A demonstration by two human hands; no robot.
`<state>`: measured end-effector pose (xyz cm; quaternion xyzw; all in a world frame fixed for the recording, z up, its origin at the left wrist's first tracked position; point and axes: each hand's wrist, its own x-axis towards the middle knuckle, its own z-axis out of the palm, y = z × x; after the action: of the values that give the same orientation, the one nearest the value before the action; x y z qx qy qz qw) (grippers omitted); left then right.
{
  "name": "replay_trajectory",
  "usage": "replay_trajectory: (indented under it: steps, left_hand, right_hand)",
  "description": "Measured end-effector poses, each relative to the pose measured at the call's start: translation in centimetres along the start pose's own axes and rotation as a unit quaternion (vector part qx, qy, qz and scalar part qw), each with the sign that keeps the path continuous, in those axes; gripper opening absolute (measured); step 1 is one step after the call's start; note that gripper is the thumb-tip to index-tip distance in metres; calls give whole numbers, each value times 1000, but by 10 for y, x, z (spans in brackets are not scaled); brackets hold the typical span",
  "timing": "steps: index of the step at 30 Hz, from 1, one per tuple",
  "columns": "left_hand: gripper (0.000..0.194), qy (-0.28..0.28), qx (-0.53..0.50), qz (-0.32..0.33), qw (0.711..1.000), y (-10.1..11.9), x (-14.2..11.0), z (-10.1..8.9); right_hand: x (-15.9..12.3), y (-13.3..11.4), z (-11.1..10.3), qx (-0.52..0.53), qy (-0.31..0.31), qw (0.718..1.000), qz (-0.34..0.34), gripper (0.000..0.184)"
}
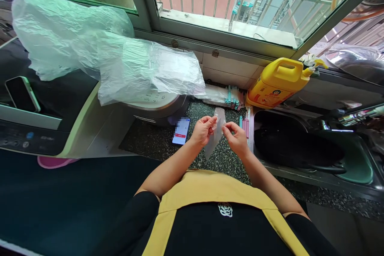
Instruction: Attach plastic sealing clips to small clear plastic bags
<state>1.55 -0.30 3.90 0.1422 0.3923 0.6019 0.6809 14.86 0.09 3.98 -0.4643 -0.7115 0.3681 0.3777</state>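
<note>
A narrow, clear plastic sleeve (213,144) hangs upright between my hands above the speckled countertop (159,136). My left hand (204,130) is closed around its upper left side. The fingertips of my right hand (235,138) pinch its right edge. Just right of my right hand lie several slim pink and teal sticks (246,127), partly hidden by that hand. Behind both hands, a pile of clear-wrapped items (220,96) with teal and pink ends rests against the wall.
A phone (181,131) lies left of my hands. Large plastic bags (150,68) cover a rounded appliance (154,106). At right stand a yellow jug (276,82) and a sink holding a black pan (294,140). Another phone (22,94) rests on the machine at far left.
</note>
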Motion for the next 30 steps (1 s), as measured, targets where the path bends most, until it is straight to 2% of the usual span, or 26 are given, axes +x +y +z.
replay_trajectory:
  steps: [3, 13, 21, 26, 28, 30]
  left_hand:
    - [45, 32, -10, -5, 999, 2, 1, -4]
    - [38, 60, -72, -23, 995, 9, 1, -8]
    - [36, 44, -97, -15, 994, 3, -2, -3]
    - [33, 48, -75, -19, 996, -3, -4, 3]
    - [33, 43, -77, -14, 996, -4, -4, 5]
    - [32, 33, -82, -4, 996, -4, -4, 5]
  right_hand:
    - [0, 6, -8, 1, 10, 1000, 18, 21]
    - [10, 26, -29, -4, 58, 997, 51, 19]
    - [19, 45, -30, -30, 71, 992, 96, 19]
    - [11, 37, -23, -51, 143, 987, 60, 22]
    - [3, 26, -17, -41, 121, 991, 38, 22]
    - [-3, 14, -12, -16, 60, 998, 28, 23]
